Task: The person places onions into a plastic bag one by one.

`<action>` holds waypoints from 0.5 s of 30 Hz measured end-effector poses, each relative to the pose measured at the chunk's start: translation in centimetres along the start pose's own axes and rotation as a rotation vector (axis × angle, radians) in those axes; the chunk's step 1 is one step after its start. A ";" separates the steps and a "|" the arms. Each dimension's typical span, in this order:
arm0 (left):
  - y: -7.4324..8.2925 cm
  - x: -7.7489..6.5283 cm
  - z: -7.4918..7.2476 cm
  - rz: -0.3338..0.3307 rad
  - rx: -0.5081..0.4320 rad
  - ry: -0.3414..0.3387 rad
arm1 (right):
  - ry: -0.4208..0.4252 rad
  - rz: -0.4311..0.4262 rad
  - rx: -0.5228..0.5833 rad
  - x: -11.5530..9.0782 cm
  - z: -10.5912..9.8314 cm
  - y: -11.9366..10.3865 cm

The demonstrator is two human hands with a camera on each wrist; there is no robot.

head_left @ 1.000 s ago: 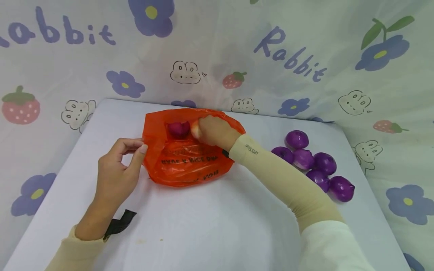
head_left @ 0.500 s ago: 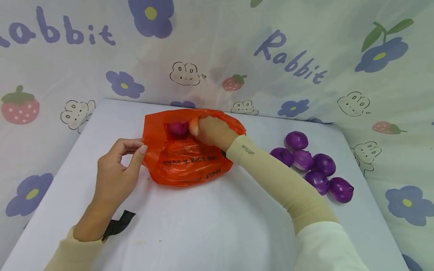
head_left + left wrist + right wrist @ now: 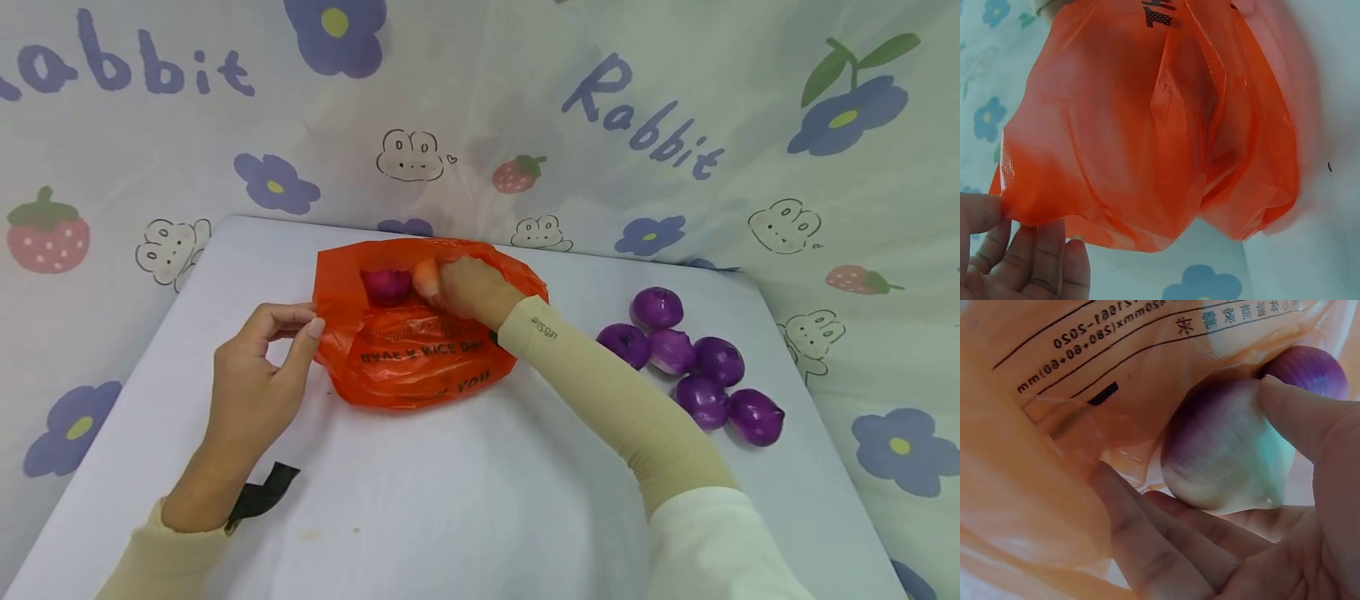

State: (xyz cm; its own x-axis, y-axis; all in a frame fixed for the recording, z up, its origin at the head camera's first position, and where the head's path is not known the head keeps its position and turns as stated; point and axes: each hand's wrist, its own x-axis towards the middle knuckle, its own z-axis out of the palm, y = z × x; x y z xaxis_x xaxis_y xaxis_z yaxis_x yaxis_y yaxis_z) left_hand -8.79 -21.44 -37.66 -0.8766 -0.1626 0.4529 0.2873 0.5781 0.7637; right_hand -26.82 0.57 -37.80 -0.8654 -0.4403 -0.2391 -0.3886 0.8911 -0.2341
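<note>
A red plastic bag (image 3: 420,367) with black print lies on the white table, its mouth open. At its left edge my left hand (image 3: 258,375) pinches the film between thumb and fingers; the left wrist view shows this grip on the bag (image 3: 1116,144) too. My right hand (image 3: 476,290) is inside the mouth. In the right wrist view, a purple and white onion (image 3: 1225,450) sits between the right thumb (image 3: 1297,412) and the fingers below. A second purple onion (image 3: 1310,374) lies behind it, and one onion (image 3: 386,286) shows in the mouth in the head view.
Several purple onions (image 3: 717,362) lie grouped on the table's right side, close to my right forearm (image 3: 600,375). A patterned curtain (image 3: 465,108) rises behind the table's back edge. A black strap (image 3: 266,492) hangs at my left wrist.
My right hand has shifted slightly left inside the bag, and the onion in the mouth has moved slightly left. My left hand keeps its hold on the bag's edge.
</note>
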 end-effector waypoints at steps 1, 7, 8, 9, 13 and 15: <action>0.0 0.0 0.0 -0.001 0.002 0.001 | 0.006 -0.005 -0.005 0.0 0.0 0.0; 0.1 0.0 -0.1 -0.009 0.013 0.000 | 0.053 -0.057 -0.096 0.0 0.4 0.1; 0.1 -0.1 -0.1 -0.009 0.013 0.000 | 0.069 -0.071 -0.124 0.0 0.5 0.1; 0.1 -0.1 -0.1 -0.010 0.012 0.001 | 0.087 -0.084 -0.147 0.0 0.5 0.2; 0.1 -0.1 -0.1 -0.005 0.011 0.001 | 0.167 -0.125 -0.203 0.1 0.8 0.3; 0.1 -0.1 -0.1 -0.005 0.012 0.001 | 0.184 -0.127 -0.201 0.2 0.9 0.2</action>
State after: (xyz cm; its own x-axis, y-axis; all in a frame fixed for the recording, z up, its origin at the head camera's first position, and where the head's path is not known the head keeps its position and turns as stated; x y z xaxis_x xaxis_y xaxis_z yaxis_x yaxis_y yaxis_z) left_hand -8.60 -21.43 -37.59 -0.8776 -0.1667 0.4496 0.2780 0.5870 0.7604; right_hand -26.76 0.59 -38.80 -0.8417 -0.5384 -0.0413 -0.5361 0.8423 -0.0557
